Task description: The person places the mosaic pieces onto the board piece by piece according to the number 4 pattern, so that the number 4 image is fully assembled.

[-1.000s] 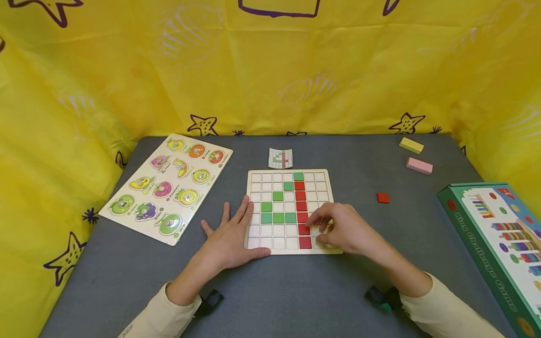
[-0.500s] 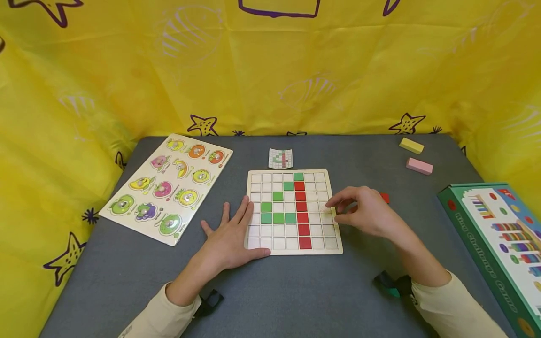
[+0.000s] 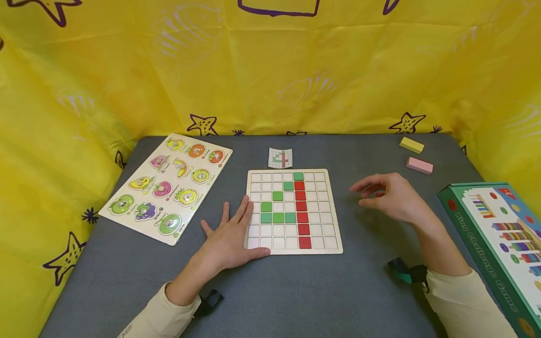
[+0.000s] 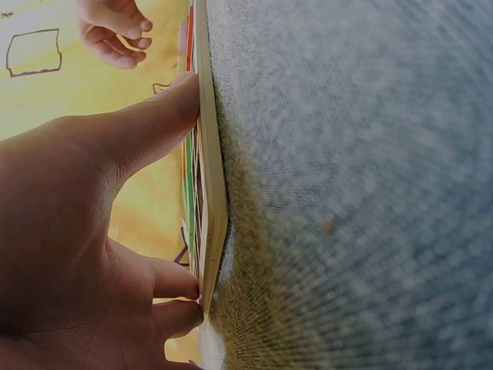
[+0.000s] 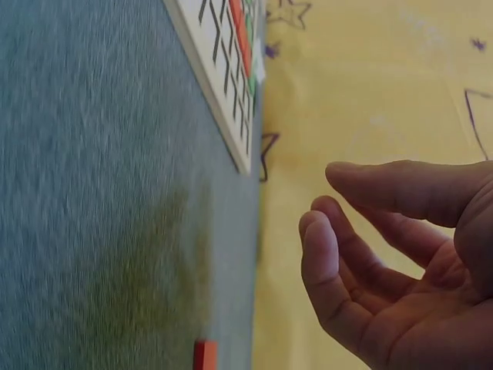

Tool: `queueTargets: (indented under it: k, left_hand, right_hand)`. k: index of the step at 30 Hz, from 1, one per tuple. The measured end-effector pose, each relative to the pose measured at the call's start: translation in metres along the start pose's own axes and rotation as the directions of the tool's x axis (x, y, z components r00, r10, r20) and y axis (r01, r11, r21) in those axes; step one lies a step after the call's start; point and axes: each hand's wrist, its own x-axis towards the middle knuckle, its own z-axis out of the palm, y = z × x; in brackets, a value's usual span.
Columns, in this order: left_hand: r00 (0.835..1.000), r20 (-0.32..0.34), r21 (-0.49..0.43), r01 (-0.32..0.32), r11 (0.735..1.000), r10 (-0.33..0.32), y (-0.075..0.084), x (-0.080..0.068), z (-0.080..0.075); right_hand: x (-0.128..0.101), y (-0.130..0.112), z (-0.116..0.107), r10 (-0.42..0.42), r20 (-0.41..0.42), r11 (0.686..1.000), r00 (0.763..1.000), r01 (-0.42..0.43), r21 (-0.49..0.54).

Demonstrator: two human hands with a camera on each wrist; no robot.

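Observation:
The pale square grid board (image 3: 318,230) lies on the table, with a column of red tiles (image 3: 301,206) and several green tiles (image 3: 278,218) in its cells. My left hand (image 3: 228,241) is spread at the board's left side, its thumb on the front edge and fingertips at the left edge. Off to the right of the board, my right hand (image 3: 390,197) hovers with fingers loosely bent, thumb apart from them and nothing between. Below it a loose red tile (image 5: 205,355) lies on the table, mostly covered by the hand in the head view.
A small pattern card (image 3: 280,158) sits behind the board. At the left lies a fruit puzzle board (image 3: 162,162). A yellow block (image 3: 411,145) and a pink block (image 3: 420,165) are at the back right, and a green game box (image 3: 473,239) stands at the right edge.
My right hand has drawn back from the board's lower right part and moved right, now over the loose red tile. My left hand and the tiles on the board have stayed put.

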Motion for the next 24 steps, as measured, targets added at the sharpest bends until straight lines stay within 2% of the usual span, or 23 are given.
queueTargets:
  k: [11, 24]
  left_hand:
    - [1.0, 0.001, 0.0, -0.003, 1.0, 0.003, 0.0, 0.0, 0.0]
    - [1.0, -0.001, -0.008, -0.002, 1.0, 0.002, 0.0, -0.001, -0.001]
  right_hand:
    - [0.002, 0.023, -0.012, 0.084, 0.006, 0.996, 0.996, -0.084, 0.023]
    - [0.006, 0.053, -0.021, 0.199, 0.031, 0.978, 0.98, -0.2, 0.058]
